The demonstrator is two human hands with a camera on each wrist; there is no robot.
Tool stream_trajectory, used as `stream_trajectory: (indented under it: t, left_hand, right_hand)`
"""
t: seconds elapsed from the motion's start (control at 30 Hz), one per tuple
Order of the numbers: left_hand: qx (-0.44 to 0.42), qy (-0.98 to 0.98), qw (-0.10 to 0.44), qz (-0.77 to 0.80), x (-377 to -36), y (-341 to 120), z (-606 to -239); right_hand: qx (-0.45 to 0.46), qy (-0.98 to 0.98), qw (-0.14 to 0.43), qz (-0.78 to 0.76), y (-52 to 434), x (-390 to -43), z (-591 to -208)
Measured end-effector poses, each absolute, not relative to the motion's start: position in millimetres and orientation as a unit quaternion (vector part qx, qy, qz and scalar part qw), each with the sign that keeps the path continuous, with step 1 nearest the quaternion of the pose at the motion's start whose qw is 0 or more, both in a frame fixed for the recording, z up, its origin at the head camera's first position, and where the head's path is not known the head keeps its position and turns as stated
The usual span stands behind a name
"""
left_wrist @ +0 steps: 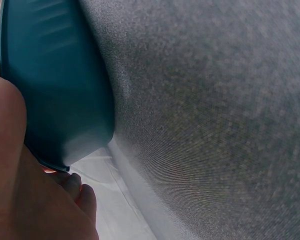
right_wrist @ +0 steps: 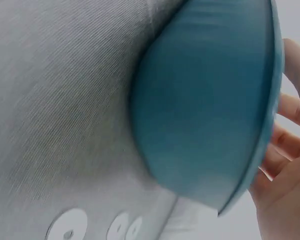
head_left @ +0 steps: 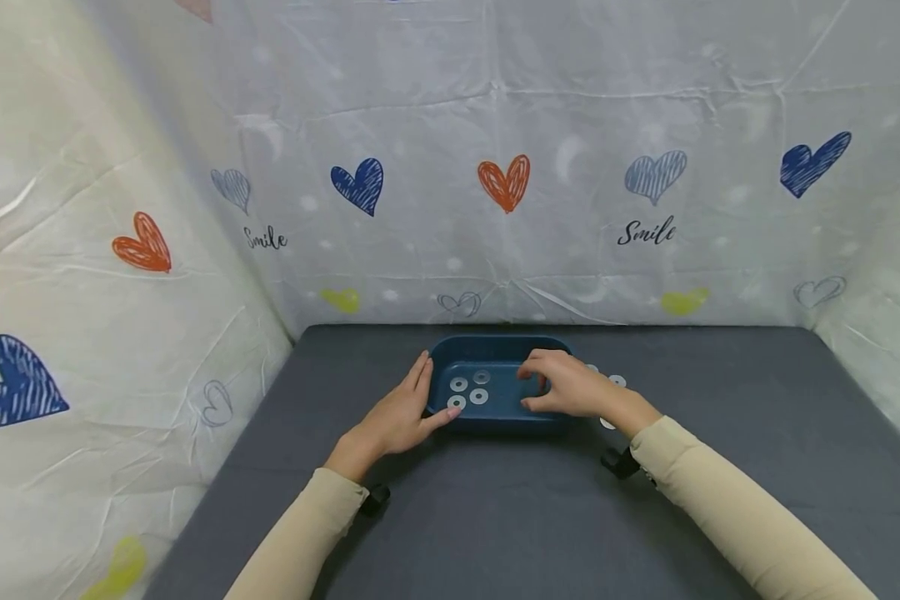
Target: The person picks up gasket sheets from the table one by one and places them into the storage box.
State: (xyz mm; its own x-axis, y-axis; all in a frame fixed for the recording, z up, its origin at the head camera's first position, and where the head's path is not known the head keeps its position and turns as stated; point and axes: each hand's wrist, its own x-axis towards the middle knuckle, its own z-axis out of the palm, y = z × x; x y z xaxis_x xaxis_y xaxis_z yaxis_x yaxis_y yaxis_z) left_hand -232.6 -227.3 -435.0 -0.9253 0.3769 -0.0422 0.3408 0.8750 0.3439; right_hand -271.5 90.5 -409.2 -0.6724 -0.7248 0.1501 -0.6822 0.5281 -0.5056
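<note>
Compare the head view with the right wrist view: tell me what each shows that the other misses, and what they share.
Only the head view shows the four washers lying inside the tray, the left hand resting against its left side, and the heart-patterned sheet behind.

Only the right wrist view shows the tray's rounded outer wall close up.

Both show the blue tray, the right hand with fingers over its rim, the grey mat, and washers on the mat beside the tray.

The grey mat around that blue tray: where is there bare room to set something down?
Bare grey mat lies in front of the blue tray, between the two sleeves, and far out to the left and right. It is crowded at the tray: the left hand and right hand flank it, with white washers lying just right.
</note>
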Motion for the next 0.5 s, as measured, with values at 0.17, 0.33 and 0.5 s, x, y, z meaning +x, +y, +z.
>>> stream_trajectory:
  t: [0.17,0.33,0.5]
  left_hand:
    - [0.187,0.967,0.049,0.164,-233.8,-228.2,-434.8]
    - [0.187,0.967,0.049,0.167,-233.6,-228.2,-435.9]
    - [0.188,0.967,0.046,0.168,-234.0,-228.3,-436.5]
  right_hand:
    - [-0.408,0.873,0.04,-0.264,108.7,-265.4,-405.2]
    - [-0.413,0.869,0.036,-0.272,123.7,-258.1,-402.9]
    - [-0.407,0.869,0.025,-0.28,135.9,-251.4,-399.5]
